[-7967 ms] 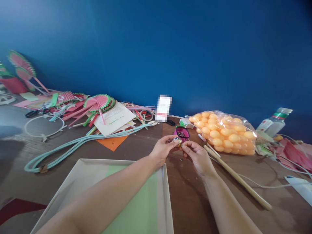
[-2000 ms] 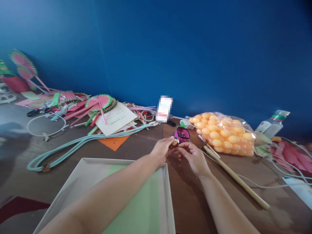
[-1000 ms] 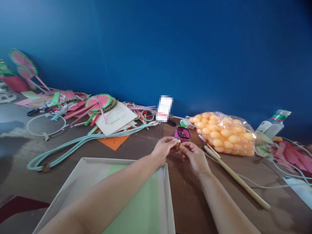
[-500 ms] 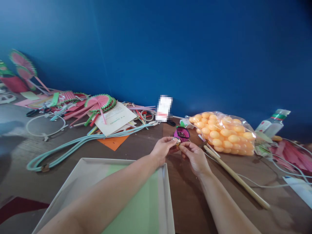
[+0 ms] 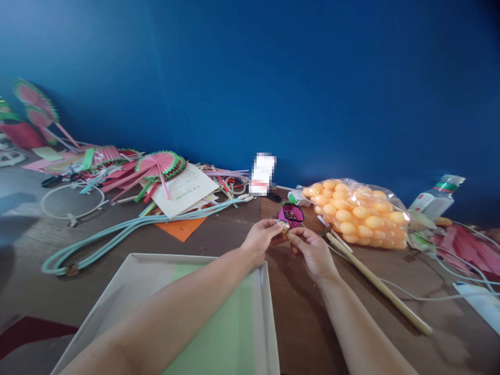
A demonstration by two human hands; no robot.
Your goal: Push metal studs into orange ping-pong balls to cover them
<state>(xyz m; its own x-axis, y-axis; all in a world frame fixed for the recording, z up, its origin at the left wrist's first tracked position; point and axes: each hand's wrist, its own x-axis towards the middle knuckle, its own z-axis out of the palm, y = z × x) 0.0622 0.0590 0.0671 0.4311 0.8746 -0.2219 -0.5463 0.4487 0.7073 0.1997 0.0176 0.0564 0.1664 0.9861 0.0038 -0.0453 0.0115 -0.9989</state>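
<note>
My left hand [image 5: 261, 239] and my right hand [image 5: 312, 252] meet over the brown table, fingertips pinched together on a small shiny gold-coloured object [image 5: 284, 226]. What the object is stays too small to make out. Just behind it stands a little magenta dish [image 5: 291, 213] with dark bits inside. My left forearm crosses a shallow white tray [image 5: 269, 312] lined with pale green paper.
A clear bag of orange balls [image 5: 357, 213] lies to the right, with a long wooden stick [image 5: 380, 285] in front of it. A plastic bottle [image 5: 437, 200], white cables and pink paper sit far right. Paper fans [image 5: 160, 164], a mint cord [image 5: 128, 229] and a hoop [image 5: 72, 200] crowd the left.
Both hands stay pinched on the small object at the same spot; the fingers shift only slightly. The view has barely moved.
</note>
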